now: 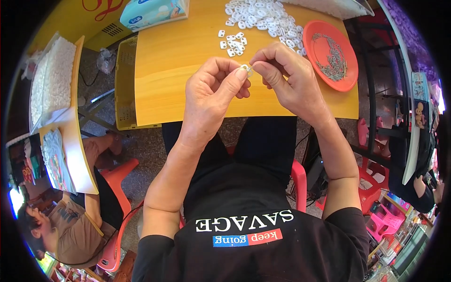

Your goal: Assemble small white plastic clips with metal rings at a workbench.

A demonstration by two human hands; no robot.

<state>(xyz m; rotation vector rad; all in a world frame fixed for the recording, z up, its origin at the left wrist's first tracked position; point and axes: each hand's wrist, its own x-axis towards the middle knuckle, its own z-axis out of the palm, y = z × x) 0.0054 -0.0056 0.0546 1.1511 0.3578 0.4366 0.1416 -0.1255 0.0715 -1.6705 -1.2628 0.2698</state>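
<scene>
While both forearms come up from the lower edge of the head view, I see my two hands meeting over the near part of one yellow table (178, 89). My left hand (211, 91) pinches a small white plastic piece (244, 68) between thumb and forefinger, fingers closed narrowly on it. My right hand (286, 77) meets it from the other side, its fingertips (257, 65) pressed to the same piece with what looks like a thin metal bit; I cannot tell that bit's shape.

Beyond the hands lies one small cluster of white pieces (232, 44), roughly a dozen, and behind it one large heap of white pieces (265, 19), too many to count. One orange plate (315, 35) sits on the table's right, holding a pile of small metal clips (333, 58), uncountable. One pale blue tissue pack (152, 11) lies at the far left edge.

At the left, another person (70, 230) sits on a red chair (120, 221) by a second yellow table (77, 155) bearing two trays of white pieces (54, 80).
</scene>
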